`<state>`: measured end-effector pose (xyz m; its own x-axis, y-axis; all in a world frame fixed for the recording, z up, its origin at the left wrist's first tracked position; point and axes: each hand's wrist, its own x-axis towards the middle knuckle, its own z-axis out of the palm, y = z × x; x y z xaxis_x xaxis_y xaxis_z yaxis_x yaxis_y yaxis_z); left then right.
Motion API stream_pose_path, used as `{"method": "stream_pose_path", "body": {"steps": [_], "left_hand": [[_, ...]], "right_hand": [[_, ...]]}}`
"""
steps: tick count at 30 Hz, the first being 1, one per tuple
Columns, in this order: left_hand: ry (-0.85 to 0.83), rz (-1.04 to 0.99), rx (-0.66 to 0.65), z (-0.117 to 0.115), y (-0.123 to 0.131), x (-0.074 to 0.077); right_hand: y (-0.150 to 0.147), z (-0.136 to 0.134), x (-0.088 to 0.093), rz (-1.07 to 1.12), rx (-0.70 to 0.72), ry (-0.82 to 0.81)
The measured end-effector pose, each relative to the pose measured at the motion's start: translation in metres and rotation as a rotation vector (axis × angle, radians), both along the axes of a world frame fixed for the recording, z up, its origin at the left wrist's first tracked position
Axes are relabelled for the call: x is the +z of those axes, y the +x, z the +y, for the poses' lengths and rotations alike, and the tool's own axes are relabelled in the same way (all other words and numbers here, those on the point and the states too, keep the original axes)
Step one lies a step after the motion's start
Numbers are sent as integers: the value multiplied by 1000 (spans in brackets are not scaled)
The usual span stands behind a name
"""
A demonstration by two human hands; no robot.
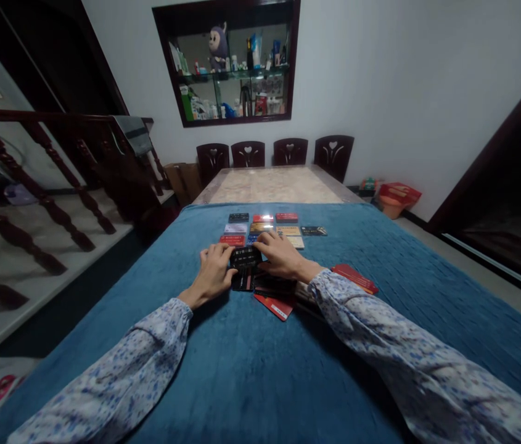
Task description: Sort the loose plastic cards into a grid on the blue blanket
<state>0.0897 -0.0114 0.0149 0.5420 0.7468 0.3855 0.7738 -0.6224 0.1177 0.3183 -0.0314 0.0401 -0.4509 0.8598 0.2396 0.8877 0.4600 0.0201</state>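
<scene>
Between my left hand (pixel 214 269) and my right hand (pixel 283 256) is a black card (pixel 245 258) with pale print, its sides pinched by my fingers. Below it lies another dark card (pixel 242 280) with a stripe. Under my right hand are more dark cards (pixel 273 285), partly hidden, and a red card (pixel 276 306) sticks out beneath them. Just beyond my hands, cards are laid in rows: a red card (pixel 232 240), a blue card partly covered by my right fingers, a lilac card (pixel 235 229), an orange-yellow card (pixel 288 230) and several others.
A blue cloth (pixel 158 265) covers the near table; several red cards (pixel 356 277) lie fanned to the right. Farther off is a bare marble-look tabletop (pixel 269 184) with chairs (pixel 290 152) behind. A wooden railing (pixel 33 148) runs along the left; a red bag (pixel 399 194) sits at right.
</scene>
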Motion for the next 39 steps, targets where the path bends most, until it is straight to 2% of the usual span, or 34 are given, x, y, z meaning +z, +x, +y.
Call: {"method": "stream_pose_path", "body": {"steps": [7,20,31,39], "left_hand": [[-76,43,0,18,-3,12],[-176,107,15,74,-2,32],[-178,167,23,121,5,37],[-193,221,61,151,11,42]], "right_hand": [[1,19,8,7,41,-62],[1,71,20,4,56,-140],[5,124,26,13,115,-125],[6,152,30,11,118,-101]]}}
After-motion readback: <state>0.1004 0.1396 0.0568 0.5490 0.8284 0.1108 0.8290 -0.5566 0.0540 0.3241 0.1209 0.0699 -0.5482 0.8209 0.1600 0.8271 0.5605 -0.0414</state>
